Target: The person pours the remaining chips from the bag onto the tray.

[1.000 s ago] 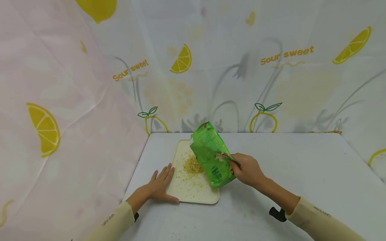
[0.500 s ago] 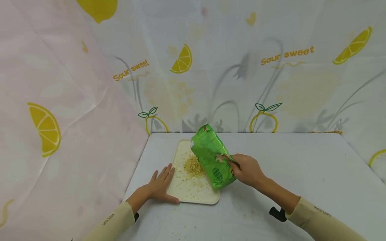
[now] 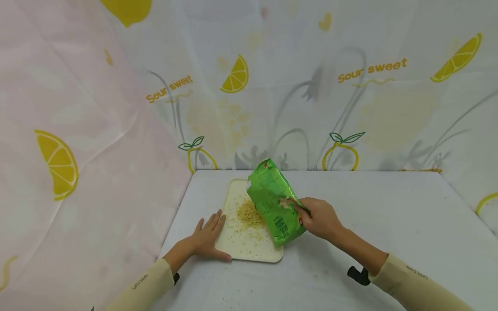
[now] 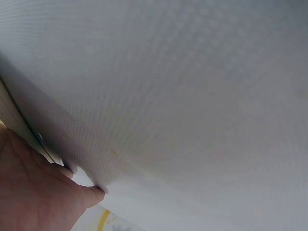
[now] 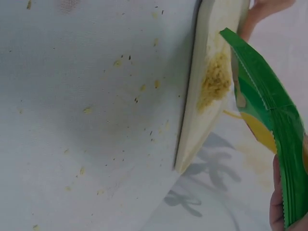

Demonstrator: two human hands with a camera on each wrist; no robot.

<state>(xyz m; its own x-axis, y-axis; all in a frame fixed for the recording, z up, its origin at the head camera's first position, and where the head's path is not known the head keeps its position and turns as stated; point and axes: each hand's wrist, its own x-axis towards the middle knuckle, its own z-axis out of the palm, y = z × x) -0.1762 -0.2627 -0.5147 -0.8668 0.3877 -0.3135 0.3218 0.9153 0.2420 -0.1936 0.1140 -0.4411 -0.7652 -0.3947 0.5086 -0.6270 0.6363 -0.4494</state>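
Note:
A cream tray (image 3: 249, 250) lies on the white-covered table, with a heap of yellowish flakes (image 3: 249, 214) in its middle and crumbs scattered around. My left hand (image 3: 206, 239) rests with spread fingers along the tray's left edge, thumb at the near left corner. In the left wrist view, that hand (image 4: 43, 192) shows beside the tray's side. My right hand (image 3: 320, 218) pinches a green packet (image 3: 274, 207) by its right edge and holds it tilted above the right part of the tray. The packet hides part of the heap. In the right wrist view, fingers grip the packet's (image 5: 274, 101) serrated edge.
Small crumbs (image 3: 231, 300) and dark specks lie on the table (image 3: 373, 207) in front of the tray. A lemon-printed cloth (image 3: 288, 86) hangs behind the table, and a pinkish cloth (image 3: 97, 172) hangs at the left.
The green packet has tipped very slightly and sits a touch lower at its bottom end. Both hands stay nearly in place.

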